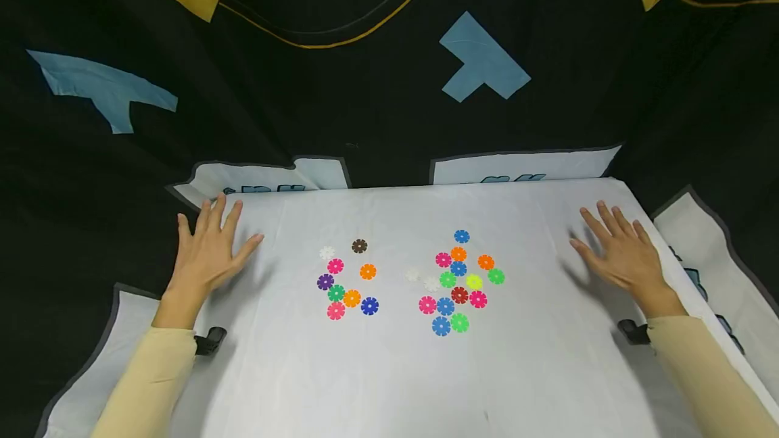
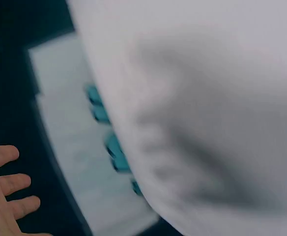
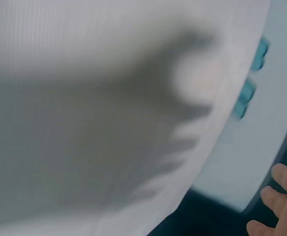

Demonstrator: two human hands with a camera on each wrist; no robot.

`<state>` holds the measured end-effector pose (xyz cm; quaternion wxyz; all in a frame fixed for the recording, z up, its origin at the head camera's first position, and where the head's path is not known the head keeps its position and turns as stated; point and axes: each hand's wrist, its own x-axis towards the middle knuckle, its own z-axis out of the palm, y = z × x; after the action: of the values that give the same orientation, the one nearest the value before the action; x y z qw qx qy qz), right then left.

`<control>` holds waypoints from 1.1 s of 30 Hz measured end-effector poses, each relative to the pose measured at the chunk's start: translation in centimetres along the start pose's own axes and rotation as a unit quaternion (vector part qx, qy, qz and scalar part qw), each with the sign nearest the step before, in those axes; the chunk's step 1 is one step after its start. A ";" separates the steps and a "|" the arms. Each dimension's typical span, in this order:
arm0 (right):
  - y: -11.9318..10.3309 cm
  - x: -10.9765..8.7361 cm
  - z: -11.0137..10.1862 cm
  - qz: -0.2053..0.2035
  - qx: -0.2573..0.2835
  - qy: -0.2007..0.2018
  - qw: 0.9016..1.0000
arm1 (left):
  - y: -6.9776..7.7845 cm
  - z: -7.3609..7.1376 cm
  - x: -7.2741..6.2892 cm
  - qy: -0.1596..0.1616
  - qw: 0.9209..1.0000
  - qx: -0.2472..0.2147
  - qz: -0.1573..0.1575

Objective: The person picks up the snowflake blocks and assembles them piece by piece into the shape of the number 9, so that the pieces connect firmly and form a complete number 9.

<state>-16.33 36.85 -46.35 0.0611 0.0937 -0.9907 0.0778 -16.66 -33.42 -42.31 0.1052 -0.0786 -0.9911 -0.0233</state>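
White tabletop beneath colourful discs, left hand and right hand both outspread

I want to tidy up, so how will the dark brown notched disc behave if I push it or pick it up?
The dark brown disc looks small and thin, so it's probably light. It seems to lie flat on the white surface, so a push would likely slide it rather than roll it. Its notched edge might make it less slippery to pinch.
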 end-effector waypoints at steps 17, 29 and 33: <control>-12.3 -0.6 3.6 -0.220 0.120 -0.033 0.967 | 14.3 3.0 1.3 -0.050 0.922 -0.335 0.190; -14.4 0.6 5.9 -0.263 0.189 -0.103 0.940 | 21.0 8.2 5.1 -0.222 0.865 -0.389 0.227; -14.6 0.8 6.1 -0.262 0.193 -0.105 0.940 | 22.0 8.6 5.9 -0.218 0.876 -0.359 0.238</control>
<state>-14.92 21.55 -50.10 -0.0448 0.3675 -0.8978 0.2386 -20.57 -10.25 -48.82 -0.1466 -0.3472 -0.8638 -0.3344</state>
